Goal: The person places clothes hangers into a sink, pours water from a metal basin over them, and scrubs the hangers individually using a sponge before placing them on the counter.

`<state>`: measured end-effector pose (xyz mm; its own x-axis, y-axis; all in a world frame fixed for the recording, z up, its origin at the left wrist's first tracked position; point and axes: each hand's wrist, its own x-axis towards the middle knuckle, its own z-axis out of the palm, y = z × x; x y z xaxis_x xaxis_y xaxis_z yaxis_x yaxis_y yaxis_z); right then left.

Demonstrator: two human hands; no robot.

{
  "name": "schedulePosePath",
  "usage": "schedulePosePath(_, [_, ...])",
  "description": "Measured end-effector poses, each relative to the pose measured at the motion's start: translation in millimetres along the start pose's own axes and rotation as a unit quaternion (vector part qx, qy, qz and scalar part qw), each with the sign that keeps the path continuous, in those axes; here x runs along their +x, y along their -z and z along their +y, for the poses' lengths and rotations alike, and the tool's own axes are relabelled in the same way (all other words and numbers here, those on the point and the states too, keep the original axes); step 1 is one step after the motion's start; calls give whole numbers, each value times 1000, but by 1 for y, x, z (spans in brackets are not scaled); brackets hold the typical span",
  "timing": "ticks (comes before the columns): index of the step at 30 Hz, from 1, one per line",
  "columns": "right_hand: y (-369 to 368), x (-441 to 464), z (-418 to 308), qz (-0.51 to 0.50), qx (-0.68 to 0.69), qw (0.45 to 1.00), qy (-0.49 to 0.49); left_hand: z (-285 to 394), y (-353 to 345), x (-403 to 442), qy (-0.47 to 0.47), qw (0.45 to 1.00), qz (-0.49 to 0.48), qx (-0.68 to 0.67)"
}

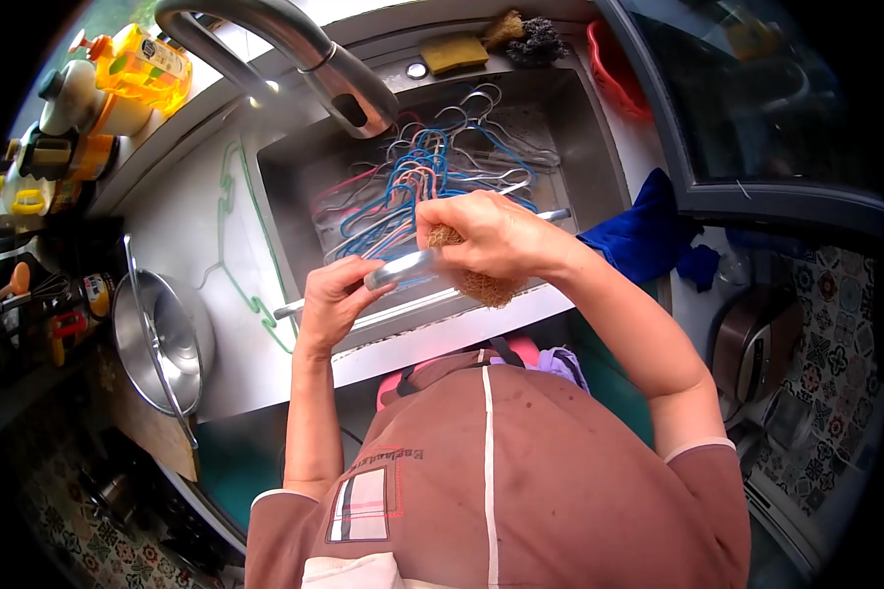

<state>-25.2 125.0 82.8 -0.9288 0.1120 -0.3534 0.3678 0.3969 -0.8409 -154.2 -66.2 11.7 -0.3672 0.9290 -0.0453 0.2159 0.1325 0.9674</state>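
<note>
My left hand (336, 297) pinches one end of a shiny silver metal piece (401, 269) above the near edge of the sink. My right hand (496, 236) is closed around a coarse brown scrubbing pad (491, 289), which is pressed about the other end of the metal piece. My fingers and the pad hide that end, so its full shape does not show. Just beyond my hands, a tangled pile of blue, pink and silver wire hangers (427, 172) lies in the sink (594, 123).
A metal faucet (354, 93) arches over the sink. One green hanger (228, 226) rests on the left counter near a steel pot (172, 339). Soap bottles (147, 69) line the back left. A yellow sponge (452, 53), red bowl (617, 74) and blue cloth (648, 231) surround the sink.
</note>
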Motion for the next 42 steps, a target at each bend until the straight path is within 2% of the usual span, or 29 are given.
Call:
schedulePosePath(3, [-8,2,7,78,7,996,50,-8,-3,0,10,1000,28,-1])
schedulePosePath(7, [-22,10,13,159,-4,987,31,-10,-4,1,29,999,40,-2])
schedulePosePath(9, [-27,14,11,195,-17,981,-4,-11,-9,2,12,999,52,-8])
schedulePosePath(10, [-31,18,22,201,-46,978,8,-12,-12,3,3,998,57,-10])
schedulePosePath(14, [-27,15,25,217,96,971,-29,-22,-6,-3,26,998,55,-6])
schedulePosePath(15, [-23,13,25,201,188,961,-42,-19,-3,-4,33,998,52,-26])
schedulePosePath(17, [-18,8,25,143,423,893,-53,-21,-1,-4,35,996,50,-59])
schedulePosePath(18, [-13,4,18,132,437,889,-42,-25,0,-5,31,996,50,-72])
schedulePosePath(21, [-3,0,18,96,197,973,65,-22,3,-5,53,993,37,-95])
schedulePosePath(22, [-2,-1,12,79,152,983,63,-20,3,-4,64,993,30,-99])
schedulePosePath(23, [-5,-2,10,103,92,988,69,-20,3,-3,59,993,34,-100])
schedulePosePath(25, [-5,-1,4,100,56,992,48,-20,2,-1,50,993,44,-102])
schedulePosePath(34, [-20,14,11,129,110,985,-15,-5,7,0,33,999,21,6])
schedulePosePath(38, [-31,27,18,180,90,979,-39,-11,6,-4,-5,999,43,-18])
schedulePosePath(40, [-31,27,15,200,143,969,-19,-17,10,-11,-5,998,60,-8])
schedulePosePath(41, [-32,27,15,209,171,963,-9,-21,11,-15,-2,997,59,-44])
schedulePosePath(42, [-31,27,16,187,273,944,-10,-24,11,-19,0,995,60,-79])
